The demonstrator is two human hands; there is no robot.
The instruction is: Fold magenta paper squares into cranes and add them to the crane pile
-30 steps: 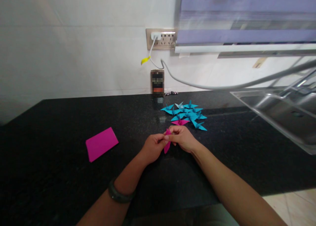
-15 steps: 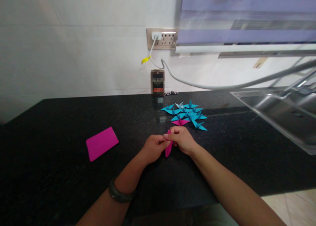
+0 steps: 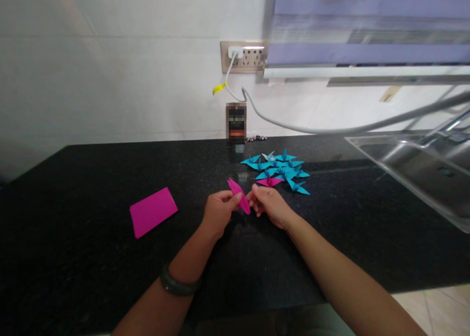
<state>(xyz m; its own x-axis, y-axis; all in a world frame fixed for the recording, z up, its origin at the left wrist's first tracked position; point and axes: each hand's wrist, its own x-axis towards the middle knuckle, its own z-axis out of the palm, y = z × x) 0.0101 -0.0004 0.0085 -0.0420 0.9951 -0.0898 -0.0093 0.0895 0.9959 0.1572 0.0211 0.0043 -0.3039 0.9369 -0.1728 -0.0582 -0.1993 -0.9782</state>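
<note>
My left hand (image 3: 219, 211) pinches a narrow, diamond-shaped piece of folded pink paper (image 3: 240, 197) between thumb and fingers. The paper slants, its upper end split into two points. Just to its right is my right hand (image 3: 267, 204), thumb and fingers loosely curled and apart, with nothing visible between them. Its fingertips are very close to the paper's edge; whether they touch it I cannot tell. Behind the right hand lies a finished pink paper crane (image 3: 270, 181), beside a cluster of several blue paper cranes (image 3: 282, 169) and a pale one (image 3: 269, 156).
A stack of pink paper (image 3: 153, 212) lies on the black countertop (image 3: 91, 277) to the left. At the wall stands a phone-like object with a blurred front (image 3: 236, 123), a beaded strand (image 3: 257, 138) beside it. A grey cable (image 3: 312, 130) runs toward the metal sink (image 3: 433, 172).
The folded pink paper has turned so its top leans left, and it moved slightly left with my left hand. My right hand has let go of it.
</note>
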